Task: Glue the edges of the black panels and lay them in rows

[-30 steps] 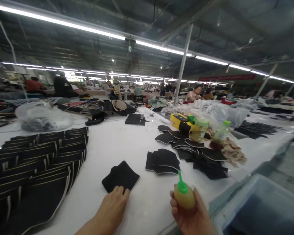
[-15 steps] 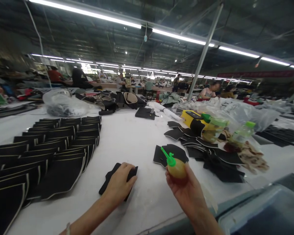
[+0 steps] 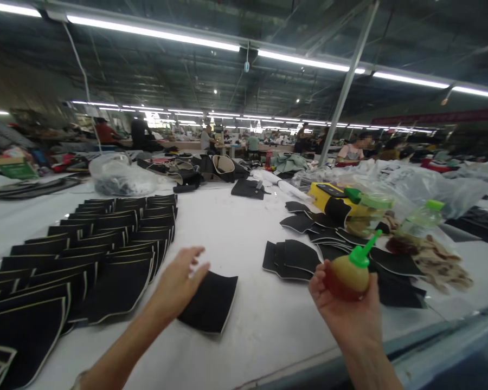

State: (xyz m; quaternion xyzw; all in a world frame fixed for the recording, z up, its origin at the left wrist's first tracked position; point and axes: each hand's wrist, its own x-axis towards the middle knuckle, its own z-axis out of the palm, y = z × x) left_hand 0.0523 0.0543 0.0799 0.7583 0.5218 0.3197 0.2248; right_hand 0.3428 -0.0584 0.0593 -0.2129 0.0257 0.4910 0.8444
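My left hand (image 3: 183,281) is open, its fingers spread just above the left edge of a black piece (image 3: 211,303) that lies flat on the white tabletop (image 3: 252,336). My right hand (image 3: 350,309) is wrapped round a squeeze bottle (image 3: 350,275) of amber liquid, whose green nozzle (image 3: 366,250) tilts up to the right. Left of that hand lies a small group of black pieces (image 3: 290,259). Overlapping rows of black pieces with pale edges (image 3: 122,276) cover the left of the table.
Behind my right hand are a yellow box (image 3: 319,197), a jar (image 3: 368,214), a clear bottle with a green cap (image 3: 423,219) and a tan cloth (image 3: 447,265). A black pouch (image 3: 248,188) and clear plastic bags (image 3: 124,176) lie farther back. People work in the background.
My left hand has let go of the black piece and moved left and up; the piece now lies opened out. My right hand has moved right with the bottle, its nozzle swinging from left to right.
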